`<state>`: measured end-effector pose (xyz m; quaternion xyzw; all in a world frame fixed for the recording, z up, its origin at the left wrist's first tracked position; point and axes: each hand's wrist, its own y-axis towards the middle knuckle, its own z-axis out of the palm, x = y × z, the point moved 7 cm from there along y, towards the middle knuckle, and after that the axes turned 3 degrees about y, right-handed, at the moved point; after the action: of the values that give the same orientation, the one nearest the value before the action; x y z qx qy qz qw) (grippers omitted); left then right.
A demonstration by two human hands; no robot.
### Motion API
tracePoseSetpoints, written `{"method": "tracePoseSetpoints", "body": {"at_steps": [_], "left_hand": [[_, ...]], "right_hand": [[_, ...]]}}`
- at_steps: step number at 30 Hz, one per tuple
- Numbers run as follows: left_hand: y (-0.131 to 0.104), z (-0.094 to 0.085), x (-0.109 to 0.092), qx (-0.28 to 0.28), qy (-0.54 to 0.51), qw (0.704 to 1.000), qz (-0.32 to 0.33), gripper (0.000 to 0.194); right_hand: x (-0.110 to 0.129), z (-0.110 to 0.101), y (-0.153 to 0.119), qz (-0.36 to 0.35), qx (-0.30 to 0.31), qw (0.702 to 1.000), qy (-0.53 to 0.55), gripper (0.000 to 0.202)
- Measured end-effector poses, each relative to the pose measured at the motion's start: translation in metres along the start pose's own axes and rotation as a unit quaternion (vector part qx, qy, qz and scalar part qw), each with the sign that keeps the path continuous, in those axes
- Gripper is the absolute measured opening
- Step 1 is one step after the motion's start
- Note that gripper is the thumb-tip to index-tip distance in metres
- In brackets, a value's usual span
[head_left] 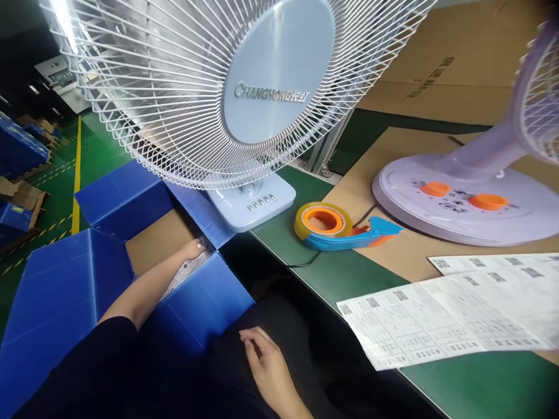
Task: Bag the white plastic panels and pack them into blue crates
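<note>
My left hand (195, 250) reaches into an open blue carton (203, 305). Its fingers are partly hidden and look closed on a clear plastic bag (187, 272) by the carton's inner wall; the bag's contents cannot be made out. My right hand (269, 368) hovers over my dark clothing, thumb and forefinger tips together, with nothing visible in it. Beyond the carton, a light-blue table fan (251, 203) with a white wire grille stands at the edge of the green worktable.
A roll of tape on a blue-and-orange dispenser (345, 230) lies on the worktable (314, 285). Printed label sheets (441, 317) overhang its front edge. A purple fan (458, 198) stands on cardboard at right. Blue cartons (20, 139) are stacked on the floor at left.
</note>
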<state>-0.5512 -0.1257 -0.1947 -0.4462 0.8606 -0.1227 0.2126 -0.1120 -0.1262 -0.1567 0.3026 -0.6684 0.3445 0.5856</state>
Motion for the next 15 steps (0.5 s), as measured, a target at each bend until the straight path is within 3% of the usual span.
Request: {"method": "tracePoseSetpoints", "body": {"at_steps": [4,9,12,15], "left_hand": [[-0.039,-0.029,-0.022,-0.062,-0.04,0.997,0.014,0.033],[-0.118,-0.058,-0.051,-0.19,-0.069,0.978,0.05,0.041],[-0.176,-0.069,-0.09,-0.287,-0.077,0.933,0.202,0.037],[-0.227,-0.062,-0.14,-0.302,-0.085,0.868,0.384,0.035]], "right_hand": [[-0.002,0.001,-0.001,0.004,0.002,1.0,0.009,0.038],[-0.001,0.0,-0.003,-0.001,0.005,1.0,0.013,0.037],[0.001,-0.001,-0.003,-0.008,0.001,1.0,0.015,0.036],[0.005,-0.001,-0.003,-0.02,-0.003,1.0,0.015,0.036]]}}
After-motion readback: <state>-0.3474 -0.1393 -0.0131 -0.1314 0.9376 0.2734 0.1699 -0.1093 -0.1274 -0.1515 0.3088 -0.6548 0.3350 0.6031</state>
